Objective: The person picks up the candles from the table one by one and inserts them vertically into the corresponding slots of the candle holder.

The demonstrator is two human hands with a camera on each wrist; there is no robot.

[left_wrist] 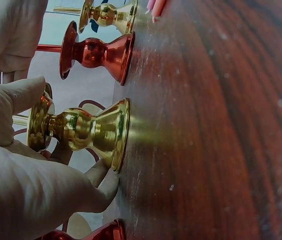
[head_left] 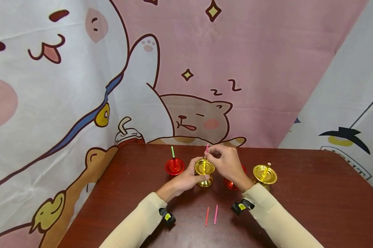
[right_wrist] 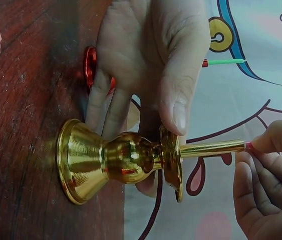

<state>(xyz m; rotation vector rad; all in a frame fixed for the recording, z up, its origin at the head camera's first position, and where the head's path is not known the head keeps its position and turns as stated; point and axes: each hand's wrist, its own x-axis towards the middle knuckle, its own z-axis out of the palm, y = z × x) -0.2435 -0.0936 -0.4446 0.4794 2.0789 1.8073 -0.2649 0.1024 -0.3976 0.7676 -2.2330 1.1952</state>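
A gold candlestick (head_left: 205,182) stands upright on the table, and my left hand (head_left: 184,179) grips it from the left. In the right wrist view, the left thumb (right_wrist: 178,107) lies at the candlestick's dish (right_wrist: 171,165), with other fingers by the base and behind the stem. Above the dish, my right hand (head_left: 228,164) pinches a pink candle (head_left: 207,148) between thumb and forefinger. The candle's lower end is at the mouth of the gold tube (right_wrist: 213,148); how deep it sits is hidden.
Left of the hands stands a red candlestick (head_left: 174,167) with a green candle (head_left: 172,152). Another red candlestick (head_left: 231,185) is partly behind the right hand, a second gold one (head_left: 268,177) farther right. A red candle (head_left: 207,217) and a pink one (head_left: 215,215) lie in front.
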